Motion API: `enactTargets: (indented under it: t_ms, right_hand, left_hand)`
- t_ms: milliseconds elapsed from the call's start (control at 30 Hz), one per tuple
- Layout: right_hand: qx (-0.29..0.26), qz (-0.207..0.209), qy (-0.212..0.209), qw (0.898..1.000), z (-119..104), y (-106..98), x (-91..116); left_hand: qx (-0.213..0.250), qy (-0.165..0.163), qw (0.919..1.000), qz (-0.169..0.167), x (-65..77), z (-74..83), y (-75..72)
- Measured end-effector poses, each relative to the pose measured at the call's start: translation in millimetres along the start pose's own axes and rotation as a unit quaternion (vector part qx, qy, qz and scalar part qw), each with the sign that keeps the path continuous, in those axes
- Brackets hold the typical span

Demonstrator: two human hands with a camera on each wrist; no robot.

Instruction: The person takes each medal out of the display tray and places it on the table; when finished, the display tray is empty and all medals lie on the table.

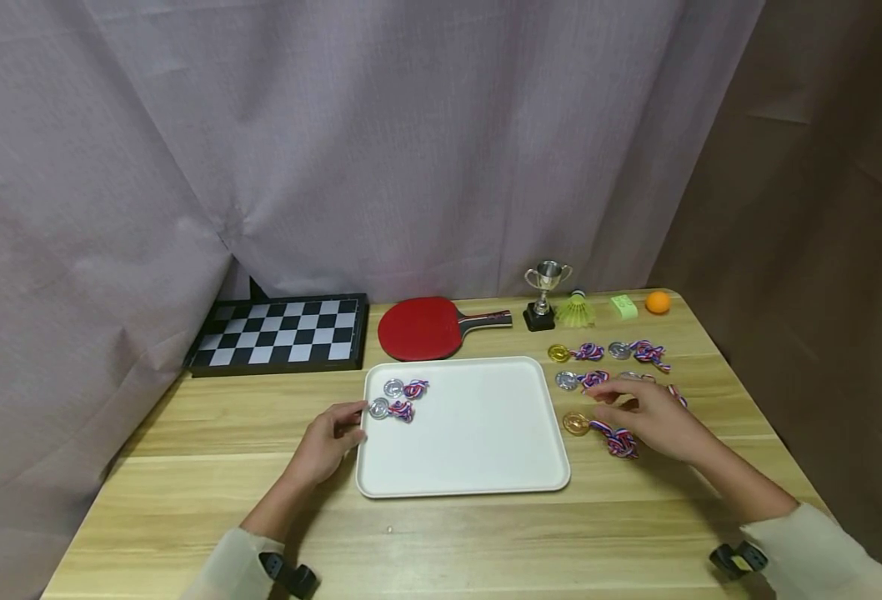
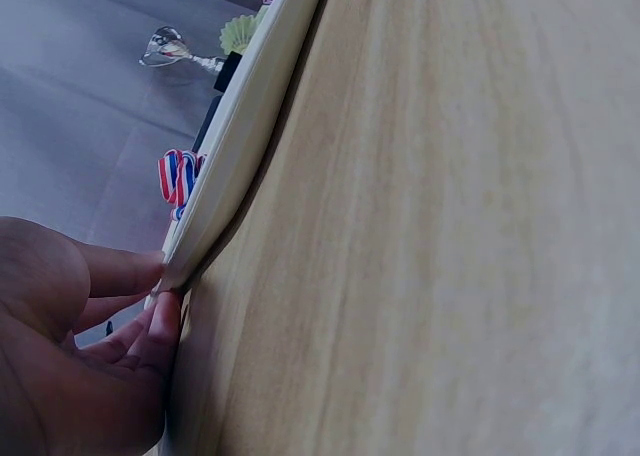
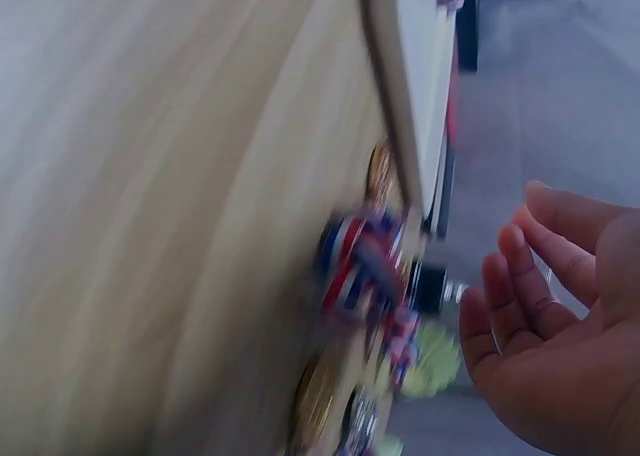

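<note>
A white tray [image 1: 478,467] lies on the wooden table, with two silver medals [image 1: 393,388] on tricolour ribbons at its upper left. My left hand [image 1: 330,442] holds the tray's left rim; the left wrist view shows fingertips and thumb [image 2: 165,321] at that edge. To the right of the tray, my right hand [image 1: 654,417] hovers over medals, fingers loosely bent and nothing between them in the right wrist view. Near its fingertips are a silver medal [image 1: 566,381] and a bronze-coloured medal [image 1: 576,423] with a bunched ribbon. Another silver medal is partly hidden behind the hand.
Behind the tray are a chessboard [image 1: 283,333] and a red table tennis bat [image 1: 420,329]. A trophy cup [image 1: 542,296], a yellow-green shuttlecock [image 1: 576,311], a green block [image 1: 624,307] and an orange ball [image 1: 658,302] line the back right. Gold [image 1: 558,352] and silver [image 1: 618,350] medals lie before them.
</note>
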State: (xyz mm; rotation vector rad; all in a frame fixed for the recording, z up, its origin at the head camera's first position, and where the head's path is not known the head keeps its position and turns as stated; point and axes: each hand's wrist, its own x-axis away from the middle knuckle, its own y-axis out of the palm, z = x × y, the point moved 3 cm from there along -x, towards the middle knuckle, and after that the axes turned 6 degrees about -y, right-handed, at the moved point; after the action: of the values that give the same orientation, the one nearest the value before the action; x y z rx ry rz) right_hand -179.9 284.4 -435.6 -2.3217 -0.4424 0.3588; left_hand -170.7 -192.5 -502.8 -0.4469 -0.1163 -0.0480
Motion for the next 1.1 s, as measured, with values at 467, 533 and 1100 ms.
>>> enactTargets:
  t_ms: [467,533,1100]
  right_hand:
    - [-0.08,-0.054,-0.07,0.993,-63,82,-79]
    - [-0.089,-0.063,-0.083,0.991,-74,96,-89]
    - [-0.094,-0.121,-0.079,0.985,-137,187,-155]
  left_hand:
    - [0.005,-0.004,1.0,-0.002,-0.3,0.3,0.0]
    - [0.005,-0.004,1.0,-0.001,-0.1,0.4,0.0]
    - [0.011,0.002,0.9999,-0.004,0.4,-0.2,-0.1]
